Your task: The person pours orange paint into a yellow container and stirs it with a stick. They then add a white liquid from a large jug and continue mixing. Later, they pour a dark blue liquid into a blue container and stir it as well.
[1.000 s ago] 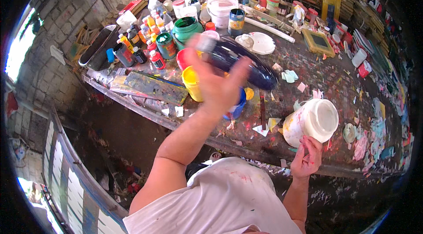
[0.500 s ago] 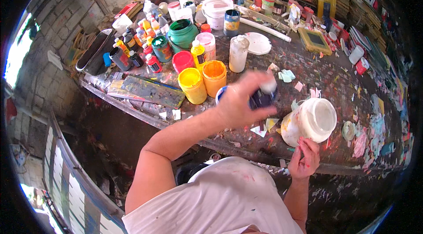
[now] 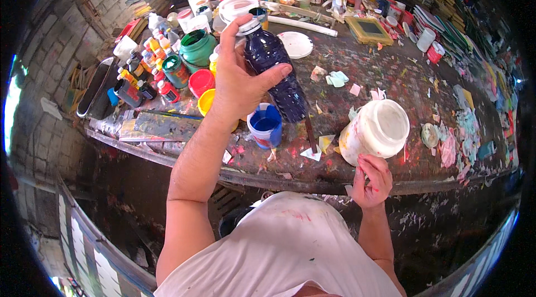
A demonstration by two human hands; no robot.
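Observation:
My left hand (image 3: 240, 82) is wrapped round a dark blue bottle (image 3: 273, 68) with a white cap. It holds the bottle at a slant over the table, index finger up by the cap and thumb across the side. Close by its base stands a tub of blue paint (image 3: 264, 124), with no lid on. My right hand (image 3: 371, 181) is closed, fingers curled, at the near side of a white wide-mouthed jar (image 3: 377, 135). Whether anything is between those fingers is hidden. A dark stick (image 3: 310, 134) lies between the paint tub and the jar.
Left of the bottle are a red paint tub (image 3: 201, 83), a green paint jar (image 3: 197, 51) and several small bottles. A stained board (image 3: 159, 126) lies by the left edge. Farther back are a white round lid (image 3: 295, 45), a long white pipe (image 3: 304, 26) and a yellow frame (image 3: 368, 30).
My left hand has brought the dark bottle up and to the left, uncovering the blue paint tub. My right hand stays beside the white jar. The whole view has shifted slightly.

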